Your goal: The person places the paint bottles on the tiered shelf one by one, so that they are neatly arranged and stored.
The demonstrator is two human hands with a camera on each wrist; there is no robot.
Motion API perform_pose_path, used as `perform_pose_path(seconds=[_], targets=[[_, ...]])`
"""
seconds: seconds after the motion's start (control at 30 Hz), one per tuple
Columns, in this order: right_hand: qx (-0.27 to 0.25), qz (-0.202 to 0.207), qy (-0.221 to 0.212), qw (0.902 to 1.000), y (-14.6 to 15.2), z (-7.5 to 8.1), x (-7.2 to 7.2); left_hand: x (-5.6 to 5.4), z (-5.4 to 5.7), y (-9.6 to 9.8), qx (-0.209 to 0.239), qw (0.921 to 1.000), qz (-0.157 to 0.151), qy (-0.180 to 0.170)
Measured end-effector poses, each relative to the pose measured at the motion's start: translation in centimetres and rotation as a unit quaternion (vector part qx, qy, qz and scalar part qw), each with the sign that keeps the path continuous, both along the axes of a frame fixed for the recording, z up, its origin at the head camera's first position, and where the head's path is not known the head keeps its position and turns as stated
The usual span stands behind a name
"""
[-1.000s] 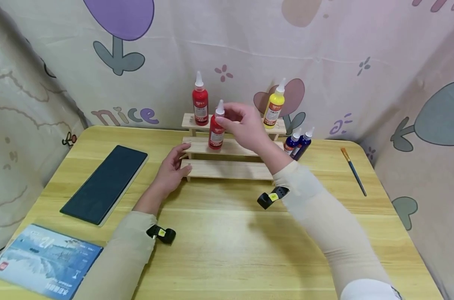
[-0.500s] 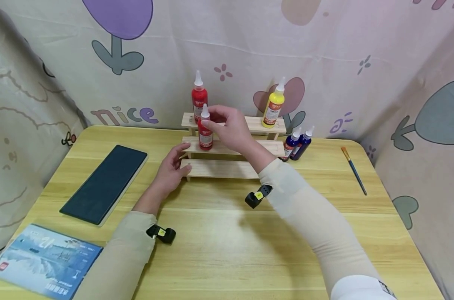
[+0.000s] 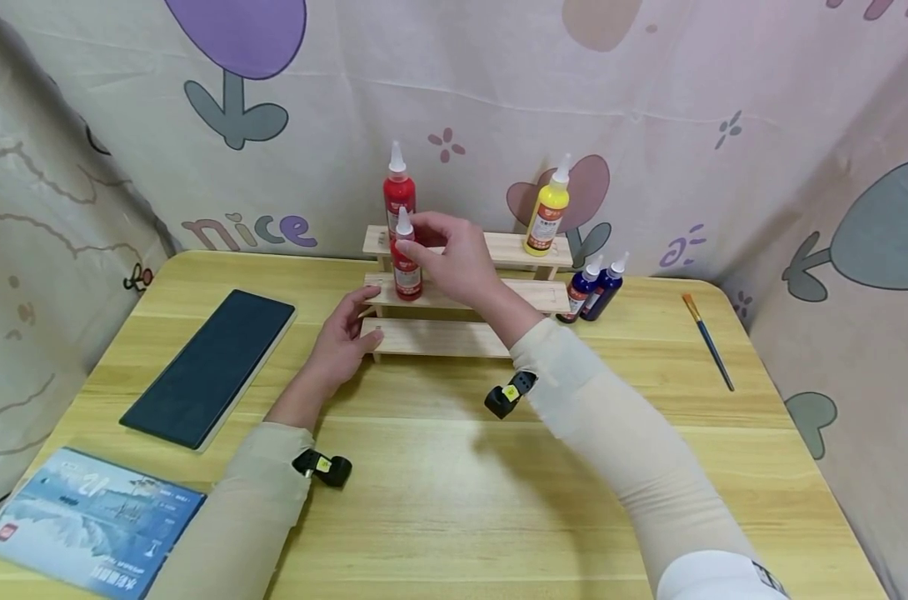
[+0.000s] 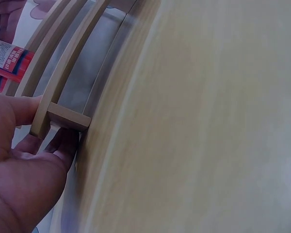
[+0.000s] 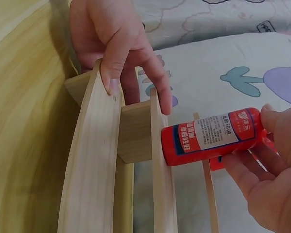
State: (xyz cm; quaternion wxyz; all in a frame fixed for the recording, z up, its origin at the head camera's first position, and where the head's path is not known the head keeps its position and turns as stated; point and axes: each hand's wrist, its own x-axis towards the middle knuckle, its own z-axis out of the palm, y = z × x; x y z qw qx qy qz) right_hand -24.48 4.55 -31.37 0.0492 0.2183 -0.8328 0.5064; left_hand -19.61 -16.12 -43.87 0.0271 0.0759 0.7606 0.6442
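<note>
Upright on the left end of the middle tier of a small three-tier wooden display rack (image 3: 435,337) is a red squeeze bottle (image 3: 407,275) with a white pointed cap. My right hand (image 3: 460,260) pinches this bottle near its top between thumb and fingers; in the right wrist view, the base of the red bottle (image 5: 208,138) meets the tier. My left hand (image 3: 337,343) grips the rack's left end, its thumb on the bottom tier and a finger reaching the middle one. Behind, a second red bottle (image 3: 399,190) stands on the top tier, partly hidden by the first.
A yellow bottle (image 3: 547,218) stands at the top tier's right end. Two dark blue bottles (image 3: 604,293) stand on the table right of the rack. A paintbrush (image 3: 709,343) lies farther right. To the left lie a dark flat case (image 3: 212,367) and a blue picture book (image 3: 94,521).
My right hand has slid or carried the red bottle leftward along the middle tier to its left end. My left hand has stayed at the rack's end.
</note>
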Motion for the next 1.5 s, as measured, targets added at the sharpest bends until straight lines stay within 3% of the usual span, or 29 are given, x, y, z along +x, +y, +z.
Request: perform_pose_path(seconds=[0.97,1.23,1.5], targets=[[-0.025,-0.026,0.003,0.9993,0.3,-1.0,0.3,-0.1,-0.1,0.4,0.004,0.9999,-0.006,0.013],[-0.044,-0.016,0.005,0.9989,2.8,-2.3,2.0,-0.1,0.0,0.4,-0.004,1.0,0.002,0.005],[-0.064,-0.001,-0.004,0.9979,5.4,-2.8,5.4,0.0,-0.1,0.1,-0.006,1.0,0.006,0.001]])
